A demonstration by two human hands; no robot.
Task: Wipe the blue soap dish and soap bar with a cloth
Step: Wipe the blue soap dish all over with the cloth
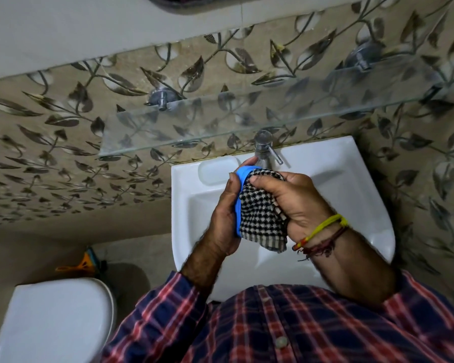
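From the head view, my left hand (224, 218) grips the blue soap dish (238, 203) by its outer edge, fingers curled round it, holding it above the basin of the white sink (351, 195), just in front of the tap (264, 146). My right hand (296, 203) clutches the checked cloth (262, 218) and presses it into the dish, so only a blue rim shows along the left side. I cannot see the soap bar; it may be under the cloth or elsewhere. To wipe well, I judge I should keep the left grip firm, work the cloth round the inside and along the rim, then turn the dish for the underside. The dish may be slippery, so I would keep it over the sink.
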